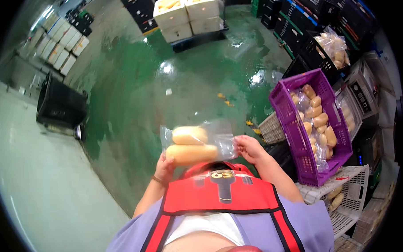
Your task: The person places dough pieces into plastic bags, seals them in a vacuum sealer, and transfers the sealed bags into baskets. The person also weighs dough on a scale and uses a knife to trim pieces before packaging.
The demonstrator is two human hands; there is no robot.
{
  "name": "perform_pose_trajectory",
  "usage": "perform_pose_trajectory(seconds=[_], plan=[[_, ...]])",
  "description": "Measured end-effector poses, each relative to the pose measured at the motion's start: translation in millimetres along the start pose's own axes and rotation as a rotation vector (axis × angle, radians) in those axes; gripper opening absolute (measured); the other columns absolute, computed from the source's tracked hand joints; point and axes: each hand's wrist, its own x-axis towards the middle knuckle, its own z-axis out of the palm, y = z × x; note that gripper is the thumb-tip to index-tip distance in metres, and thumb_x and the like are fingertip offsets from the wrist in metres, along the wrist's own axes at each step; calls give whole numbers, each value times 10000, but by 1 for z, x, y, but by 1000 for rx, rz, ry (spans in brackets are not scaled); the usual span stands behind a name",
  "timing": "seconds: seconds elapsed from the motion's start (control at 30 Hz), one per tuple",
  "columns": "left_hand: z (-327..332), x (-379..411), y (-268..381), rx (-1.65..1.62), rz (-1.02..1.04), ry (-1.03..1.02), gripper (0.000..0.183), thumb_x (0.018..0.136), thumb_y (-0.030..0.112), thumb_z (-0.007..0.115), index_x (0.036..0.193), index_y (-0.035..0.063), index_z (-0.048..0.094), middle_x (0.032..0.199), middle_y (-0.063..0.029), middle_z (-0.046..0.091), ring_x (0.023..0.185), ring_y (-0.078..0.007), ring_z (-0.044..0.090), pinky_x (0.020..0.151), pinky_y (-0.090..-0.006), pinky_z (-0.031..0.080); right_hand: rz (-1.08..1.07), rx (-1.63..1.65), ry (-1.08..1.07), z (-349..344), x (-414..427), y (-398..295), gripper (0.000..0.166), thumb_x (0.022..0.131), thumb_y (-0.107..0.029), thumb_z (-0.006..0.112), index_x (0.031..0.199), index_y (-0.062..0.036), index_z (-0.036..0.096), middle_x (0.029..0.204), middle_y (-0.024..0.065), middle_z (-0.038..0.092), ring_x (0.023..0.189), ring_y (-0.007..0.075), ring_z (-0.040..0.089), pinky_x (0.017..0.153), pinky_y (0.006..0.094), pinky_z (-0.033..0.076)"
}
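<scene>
Held level in front of my red apron (220,193) is a clear plastic bag (224,145) with two thick, pale-yellow vegetable pieces (192,154) inside, one beside the other. My left hand (165,166) grips the bag's left end, thumb against the nearer piece. At the other end, my right hand (250,148) pinches the loose plastic edge. To my right a purple plastic crate (289,142) stands tilted, holding several bagged vegetables (320,120) of similar pale colour.
A weighing scale (360,95) stands beyond the purple crate. Below that crate is a white plastic basket (348,204). Black crates (293,32) are stacked at the far right. White foam boxes (173,20) sit on a trolley ahead. A black bin (60,102) stands left on the wet green floor (132,90).
</scene>
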Motion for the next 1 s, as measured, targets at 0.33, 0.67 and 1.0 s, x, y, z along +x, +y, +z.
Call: perform_pose_trajectory(seconds=[0.33, 0.67, 1.0], plan=[[88, 295, 43, 119, -179, -319, 644, 695, 213, 727, 1241, 31, 438, 1158, -91, 565, 1082, -222, 547, 931, -372, 433, -413, 6, 133, -18, 88, -149, 174, 863, -54, 513, 997, 11, 603, 941, 120, 646, 846, 198, 634, 769, 313, 518], [212, 512, 119, 91, -185, -363, 637, 651, 190, 761, 1192, 25, 466, 1118, -70, 567, 1070, -195, 526, 939, -346, 408, -191, -252, -138, -40, 256, -402, 361, 812, -82, 591, 1157, 11, 544, 1034, 163, 621, 755, 171, 631, 658, 275, 507], [282, 749, 180, 244, -168, -455, 676, 619, 88, 786, 1208, 22, 461, 1142, -68, 546, 1078, -186, 519, 949, -344, 399, -436, -449, -229, -7, 456, -575, 660, 738, -113, 715, 1301, -13, 386, 1185, 73, 509, 1076, 162, 487, 904, 307, 420]])
